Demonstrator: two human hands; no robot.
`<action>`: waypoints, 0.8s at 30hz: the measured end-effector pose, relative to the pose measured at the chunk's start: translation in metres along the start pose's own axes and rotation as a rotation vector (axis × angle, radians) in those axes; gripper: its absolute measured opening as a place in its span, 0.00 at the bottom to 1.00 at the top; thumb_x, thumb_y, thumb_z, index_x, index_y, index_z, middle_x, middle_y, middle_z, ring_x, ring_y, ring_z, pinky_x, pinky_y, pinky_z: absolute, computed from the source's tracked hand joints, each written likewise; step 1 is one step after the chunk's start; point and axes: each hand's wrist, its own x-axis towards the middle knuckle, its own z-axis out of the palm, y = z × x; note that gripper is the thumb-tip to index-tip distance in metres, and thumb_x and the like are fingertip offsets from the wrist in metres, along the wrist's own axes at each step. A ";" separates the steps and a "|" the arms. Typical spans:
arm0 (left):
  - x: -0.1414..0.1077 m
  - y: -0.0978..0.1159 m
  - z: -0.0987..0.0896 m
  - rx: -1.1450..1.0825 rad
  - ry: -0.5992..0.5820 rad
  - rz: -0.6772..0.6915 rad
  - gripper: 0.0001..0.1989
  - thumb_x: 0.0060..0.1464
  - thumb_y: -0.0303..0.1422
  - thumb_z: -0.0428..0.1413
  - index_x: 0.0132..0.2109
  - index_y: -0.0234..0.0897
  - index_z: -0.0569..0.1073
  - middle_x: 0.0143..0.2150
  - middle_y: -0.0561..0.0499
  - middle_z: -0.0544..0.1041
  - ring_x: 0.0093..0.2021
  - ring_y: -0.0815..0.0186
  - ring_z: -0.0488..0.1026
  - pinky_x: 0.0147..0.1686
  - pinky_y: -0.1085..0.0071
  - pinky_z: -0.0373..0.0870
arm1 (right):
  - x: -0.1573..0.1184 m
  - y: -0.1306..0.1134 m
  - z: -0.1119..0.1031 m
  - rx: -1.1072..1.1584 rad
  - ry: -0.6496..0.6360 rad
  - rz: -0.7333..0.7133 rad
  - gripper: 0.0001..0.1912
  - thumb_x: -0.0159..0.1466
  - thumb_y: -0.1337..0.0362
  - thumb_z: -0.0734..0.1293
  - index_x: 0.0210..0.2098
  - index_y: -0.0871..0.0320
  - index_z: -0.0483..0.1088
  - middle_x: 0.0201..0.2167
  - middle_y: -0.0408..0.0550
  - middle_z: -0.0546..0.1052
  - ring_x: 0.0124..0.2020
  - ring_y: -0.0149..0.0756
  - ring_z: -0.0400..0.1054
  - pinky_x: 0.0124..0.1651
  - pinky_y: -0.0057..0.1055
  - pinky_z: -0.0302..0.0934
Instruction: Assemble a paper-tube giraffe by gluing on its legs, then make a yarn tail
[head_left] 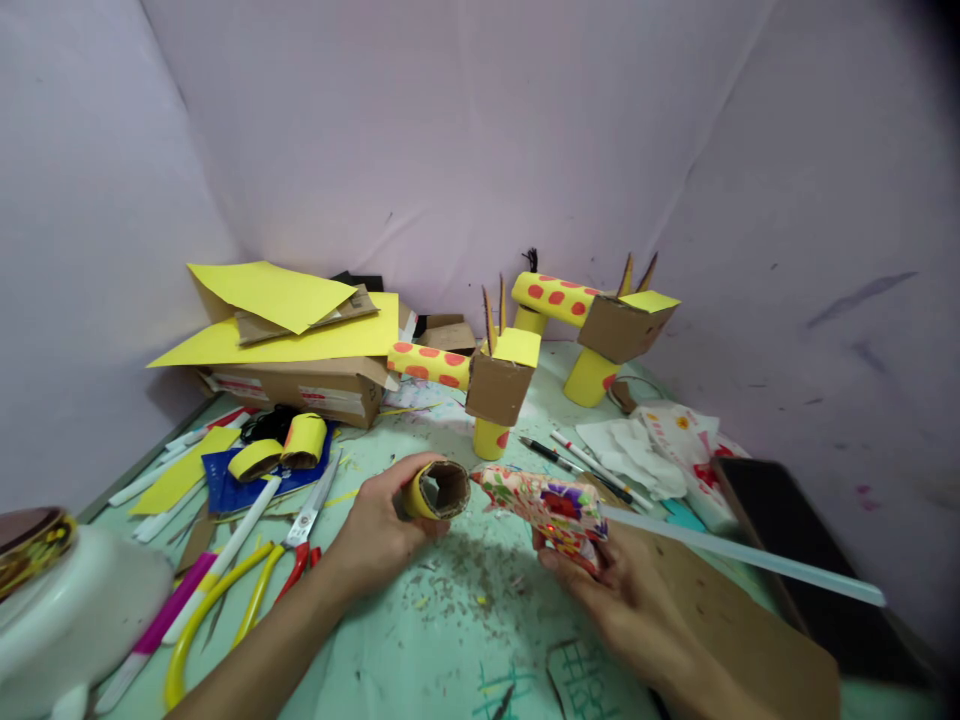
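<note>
Glue gun (551, 505) — gripped in the right hand (619, 590), lower right of centre — has its nozzle (480, 477) just beside a yellow tube (439, 492), clasped in the left hand (382, 525) at lower centre; crumbs (480, 590) lie scattered below.

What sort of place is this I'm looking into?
Probably a home craft corner: the right hand holds a floral glue gun, the left hand a yellow cardboard tube, and a red-spotted cardboard figure stands on the scrap-strewn table.
</note>
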 end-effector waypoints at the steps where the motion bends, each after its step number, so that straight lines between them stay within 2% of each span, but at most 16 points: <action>1: 0.000 0.000 0.000 -0.004 -0.012 0.003 0.21 0.38 0.21 0.56 0.44 0.37 0.72 0.43 0.51 0.77 0.44 0.62 0.72 0.46 0.67 0.67 | 0.000 -0.002 -0.001 0.016 -0.021 0.013 0.17 0.56 0.52 0.66 0.38 0.58 0.73 0.34 0.53 0.79 0.36 0.45 0.73 0.40 0.37 0.69; 5: -0.001 0.001 0.001 0.011 -0.039 -0.011 0.23 0.38 0.21 0.56 0.45 0.38 0.71 0.45 0.51 0.76 0.45 0.62 0.71 0.46 0.67 0.67 | -0.001 -0.002 -0.004 0.053 -0.047 0.111 0.17 0.56 0.53 0.67 0.40 0.58 0.72 0.41 0.54 0.78 0.43 0.47 0.72 0.48 0.42 0.65; 8: -0.001 -0.001 0.002 0.102 -0.004 0.003 0.23 0.40 0.22 0.55 0.47 0.38 0.69 0.46 0.49 0.75 0.46 0.61 0.71 0.46 0.65 0.66 | -0.004 0.000 -0.006 0.028 -0.025 0.142 0.16 0.57 0.52 0.65 0.39 0.55 0.73 0.43 0.51 0.77 0.47 0.49 0.70 0.52 0.44 0.62; 10: -0.001 -0.005 0.003 0.201 0.038 0.084 0.22 0.42 0.22 0.54 0.48 0.38 0.69 0.47 0.48 0.74 0.47 0.59 0.70 0.47 0.63 0.66 | -0.005 0.000 -0.007 0.040 -0.068 0.127 0.16 0.58 0.52 0.65 0.40 0.55 0.73 0.43 0.51 0.77 0.47 0.49 0.70 0.52 0.45 0.62; 14: -0.004 -0.015 0.006 0.394 0.088 0.326 0.23 0.41 0.18 0.52 0.47 0.37 0.68 0.48 0.46 0.72 0.51 0.57 0.67 0.51 0.60 0.61 | -0.005 -0.009 -0.006 0.090 -0.172 0.054 0.18 0.59 0.56 0.64 0.47 0.56 0.70 0.46 0.53 0.76 0.48 0.47 0.69 0.54 0.44 0.60; 18: -0.006 -0.019 0.008 0.459 0.097 0.415 0.27 0.40 0.17 0.51 0.50 0.38 0.66 0.49 0.46 0.72 0.52 0.57 0.65 0.53 0.59 0.59 | -0.005 -0.018 -0.005 0.035 -0.180 0.028 0.14 0.58 0.59 0.65 0.42 0.57 0.73 0.39 0.51 0.78 0.42 0.45 0.72 0.47 0.40 0.66; 21: -0.006 -0.018 0.008 0.441 0.100 0.388 0.25 0.41 0.17 0.52 0.49 0.38 0.66 0.48 0.46 0.72 0.51 0.57 0.65 0.52 0.59 0.60 | -0.006 -0.020 -0.004 -0.020 -0.179 0.054 0.12 0.57 0.60 0.64 0.38 0.57 0.73 0.33 0.50 0.78 0.35 0.44 0.73 0.38 0.37 0.68; 24: -0.006 -0.017 0.008 0.427 0.098 0.366 0.24 0.42 0.18 0.52 0.48 0.39 0.66 0.47 0.47 0.72 0.50 0.58 0.65 0.50 0.60 0.61 | -0.006 -0.021 -0.002 -0.010 -0.170 0.072 0.11 0.57 0.61 0.64 0.37 0.58 0.73 0.32 0.49 0.78 0.33 0.43 0.73 0.35 0.35 0.68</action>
